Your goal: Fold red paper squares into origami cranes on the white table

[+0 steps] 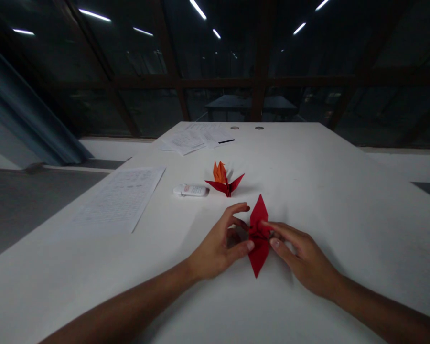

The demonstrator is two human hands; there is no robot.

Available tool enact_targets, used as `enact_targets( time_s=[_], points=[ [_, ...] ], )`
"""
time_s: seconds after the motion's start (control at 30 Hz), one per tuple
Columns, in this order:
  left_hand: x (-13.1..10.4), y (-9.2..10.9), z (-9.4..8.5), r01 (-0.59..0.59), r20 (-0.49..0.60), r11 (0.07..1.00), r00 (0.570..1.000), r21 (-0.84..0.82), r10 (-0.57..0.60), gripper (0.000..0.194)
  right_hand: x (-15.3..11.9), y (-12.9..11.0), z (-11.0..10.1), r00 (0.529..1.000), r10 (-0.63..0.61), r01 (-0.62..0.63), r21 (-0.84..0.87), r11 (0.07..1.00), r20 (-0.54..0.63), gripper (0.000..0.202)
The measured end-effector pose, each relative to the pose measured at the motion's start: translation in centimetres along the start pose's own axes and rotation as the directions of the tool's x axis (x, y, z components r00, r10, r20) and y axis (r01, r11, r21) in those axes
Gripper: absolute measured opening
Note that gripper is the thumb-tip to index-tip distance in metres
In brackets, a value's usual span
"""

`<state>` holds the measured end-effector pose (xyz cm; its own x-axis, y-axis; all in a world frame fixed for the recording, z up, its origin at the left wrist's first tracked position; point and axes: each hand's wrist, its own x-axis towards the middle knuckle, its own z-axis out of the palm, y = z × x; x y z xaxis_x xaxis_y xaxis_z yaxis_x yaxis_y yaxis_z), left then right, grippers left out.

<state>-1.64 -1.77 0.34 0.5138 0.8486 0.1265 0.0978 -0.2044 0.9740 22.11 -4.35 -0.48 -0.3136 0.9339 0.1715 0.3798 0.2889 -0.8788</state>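
Observation:
A piece of red origami paper, folded with one long point toward the far side and one toward me, is between my two hands above the white table. My left hand is at its left edge, thumb and a finger against the paper and the index finger lifted off. From the other side, my right hand pinches the creased middle between thumb and index finger. Part of that middle is hidden by the fingers. Just beyond stands a finished red paper crane with spread wings, and behind it an orange origami piece.
Left of the crane lies a small white device with a printed label. A printed sheet lies on the table's left side. More papers and a black strip are at the far end, before dark windows.

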Motion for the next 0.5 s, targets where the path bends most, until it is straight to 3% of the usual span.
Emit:
enact_targets(
  time_s=[0.1,0.2,0.3,0.5],
  points=[
    [0.15,-0.2,-0.5,-0.054,0.033,0.985,0.998,-0.164,0.06,0.057,0.16,0.36,0.1,0.998,0.064,-0.065,0.11,0.992,0.017,0.038],
    [0.26,-0.51,-0.69,-0.054,0.045,0.968,0.997,-0.246,0.067,0.057,0.39,0.55,0.21,0.993,0.111,-0.117,0.186,0.976,0.044,0.04],
    [0.32,-0.59,-0.42,-0.019,0.026,0.986,0.999,-0.167,0.024,0.058,0.55,0.49,0.23,0.993,0.104,-0.113,0.196,0.974,0.059,0.036],
    [0.52,-0.56,0.26,0.103,0.011,0.993,0.995,0.052,-0.104,0.041,0.51,-0.03,0.17,0.993,0.082,-0.097,0.181,0.979,0.086,0.031]
  ],
)
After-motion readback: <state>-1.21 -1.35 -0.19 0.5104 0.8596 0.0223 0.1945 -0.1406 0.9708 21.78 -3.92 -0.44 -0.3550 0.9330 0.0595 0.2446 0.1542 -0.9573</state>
